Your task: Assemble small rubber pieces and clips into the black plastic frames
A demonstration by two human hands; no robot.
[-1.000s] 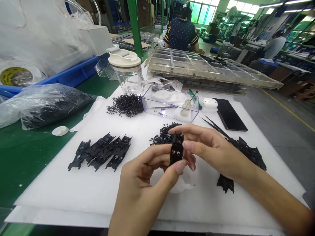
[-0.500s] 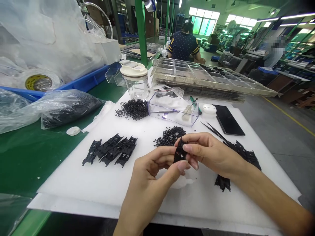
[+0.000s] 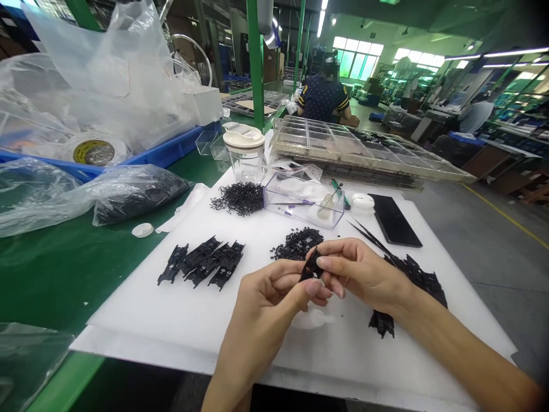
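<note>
A small black plastic part with holes (image 3: 311, 266) is held up between both hands over the white board (image 3: 180, 320). My left hand (image 3: 274, 303) grips its lower left side between thumb and fingers. On its upper right side, my right hand (image 3: 355, 269) pinches it with thumb and forefinger. Behind the hands lies a heap of tiny black pieces (image 3: 298, 242). Flat black plastic parts (image 3: 203, 260) of similar look lie in a group to the left. More black parts (image 3: 422, 280) are at the right, partly hidden by my right forearm.
Tweezers (image 3: 371, 236) lie beside a black phone (image 3: 397, 220) and a white case (image 3: 362, 201). Farther back are a clear box (image 3: 304, 214), a pile of bent black pieces (image 3: 242, 198), a lidded cup (image 3: 244, 151) and stacked compartment trays (image 3: 364, 151). A co-worker (image 3: 325, 94) sits beyond.
The whole view has shifted, so the table things appear a little to the right at the left side. The black part is tilted slightly more; both hands keep their hold.
</note>
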